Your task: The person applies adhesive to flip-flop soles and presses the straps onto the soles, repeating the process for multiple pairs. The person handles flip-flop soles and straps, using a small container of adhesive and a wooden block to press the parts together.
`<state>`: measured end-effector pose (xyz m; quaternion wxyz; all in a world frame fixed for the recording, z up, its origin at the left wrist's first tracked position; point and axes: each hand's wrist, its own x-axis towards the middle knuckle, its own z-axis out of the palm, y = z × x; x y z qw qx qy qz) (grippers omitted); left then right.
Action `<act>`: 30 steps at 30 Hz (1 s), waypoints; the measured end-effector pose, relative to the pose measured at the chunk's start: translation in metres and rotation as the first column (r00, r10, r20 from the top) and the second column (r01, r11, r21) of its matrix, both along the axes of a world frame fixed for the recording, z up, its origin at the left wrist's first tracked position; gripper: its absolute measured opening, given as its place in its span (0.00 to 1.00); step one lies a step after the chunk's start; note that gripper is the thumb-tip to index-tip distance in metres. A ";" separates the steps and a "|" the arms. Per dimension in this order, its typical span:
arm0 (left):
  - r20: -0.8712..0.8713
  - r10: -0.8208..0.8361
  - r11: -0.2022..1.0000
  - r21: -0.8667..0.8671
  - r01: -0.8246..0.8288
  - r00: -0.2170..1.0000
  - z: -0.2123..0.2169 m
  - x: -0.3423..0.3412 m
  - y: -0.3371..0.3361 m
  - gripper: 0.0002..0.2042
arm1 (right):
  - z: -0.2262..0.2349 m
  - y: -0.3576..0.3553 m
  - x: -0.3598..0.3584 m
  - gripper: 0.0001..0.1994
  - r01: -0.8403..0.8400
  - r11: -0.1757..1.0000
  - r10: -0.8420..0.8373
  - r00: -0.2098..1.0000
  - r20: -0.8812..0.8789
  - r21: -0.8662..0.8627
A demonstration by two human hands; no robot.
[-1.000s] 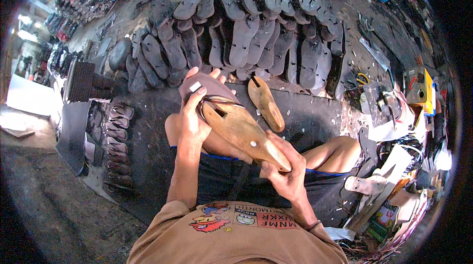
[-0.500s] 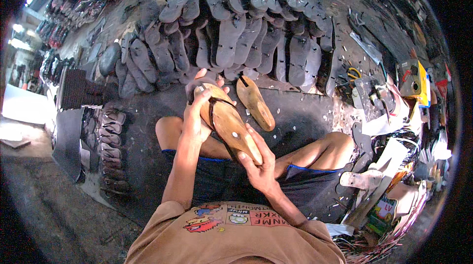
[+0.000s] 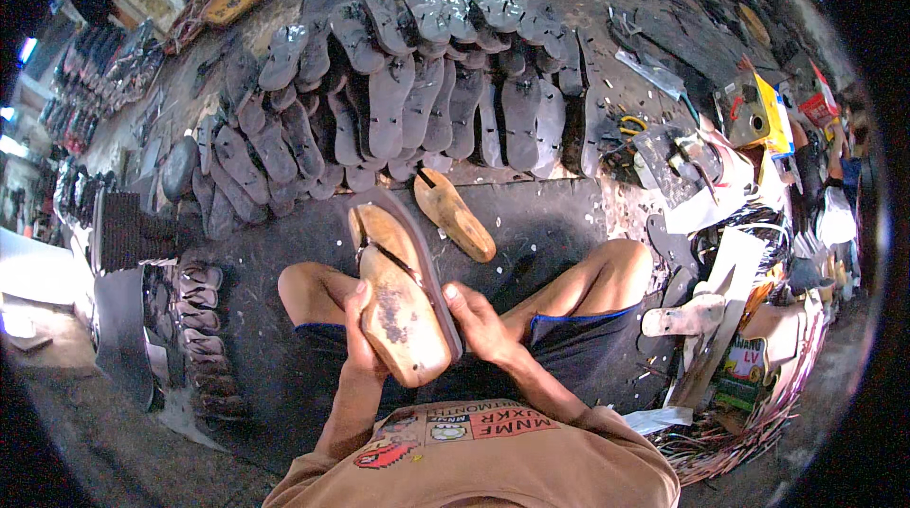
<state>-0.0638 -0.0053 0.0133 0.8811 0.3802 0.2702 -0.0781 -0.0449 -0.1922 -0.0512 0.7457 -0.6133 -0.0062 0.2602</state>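
Between my two hands is a sandal with a dark sole (image 3: pixel 444 317), set against a wooden shoe last (image 3: pixel 406 330). A thin dark strap crosses the last near its toe end, and a dark stain marks its wider part. My left hand (image 3: pixel 361 333) grips the left edge, thumb up along the wood. On the right, my right hand (image 3: pixel 481 324) holds the sole's edge with its thumb; its other fingers are partly hidden. Beyond them a second wooden shoe last (image 3: pixel 457 216), slotted at one end, lies on the black mat (image 3: pixel 555 209).
Rows of dark sandal soles (image 3: pixel 389 110) with small strap ends sticking up spread across the far side. A stack of sandals (image 3: pixel 204 337) stands at left. To the right lie yellow-handled scissors (image 3: pixel 632 125), a yellow box (image 3: pixel 766 115), a loose sole (image 3: pixel 682 317) and bundled strips (image 3: pixel 758 437).
The last and sandal have come closer to my body and turned, so the sole's edge now shows. My left hand has slid from the toe end down to the left side.
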 end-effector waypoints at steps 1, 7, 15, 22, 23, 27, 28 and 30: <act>-0.023 0.022 0.998 0.055 -0.021 0.999 0.003 0.001 -0.004 0.38 | 0.003 0.012 -0.005 0.28 0.034 0.997 -0.030 0.997 -0.070 0.066; 0.240 -0.105 0.900 -0.390 0.194 0.965 -0.021 -0.025 0.022 0.39 | 0.026 -0.014 -0.026 0.21 0.018 0.857 0.167 0.935 -0.312 0.515; 0.078 -0.299 0.954 0.030 0.298 0.951 0.024 -0.061 -0.001 0.35 | -0.031 -0.032 -0.083 0.48 -0.047 0.792 0.331 0.871 -0.363 0.608; 0.117 -0.182 0.912 0.391 0.123 0.976 0.008 0.019 -0.035 0.37 | 0.027 -0.008 -0.037 0.27 0.432 0.837 -0.340 0.891 -0.300 0.335; 0.118 -0.165 0.909 0.403 0.104 0.979 0.009 0.021 -0.039 0.38 | 0.042 -0.011 -0.037 0.48 0.271 0.924 -0.258 0.962 -0.086 0.268; 0.149 -0.388 0.760 0.611 0.224 0.909 0.022 0.019 -0.035 0.27 | 0.053 -0.009 -0.022 0.68 0.126 0.984 -0.156 0.950 0.272 0.126; 0.062 -0.425 0.619 0.748 0.240 0.903 0.020 0.015 -0.025 0.22 | 0.058 -0.016 -0.016 0.68 0.085 0.972 -0.120 0.981 0.150 0.220; 0.098 -0.469 0.203 0.979 -0.001 0.878 0.021 0.001 -0.026 0.20 | 0.073 -0.026 -0.022 0.58 0.057 0.945 -0.025 0.994 -0.105 0.322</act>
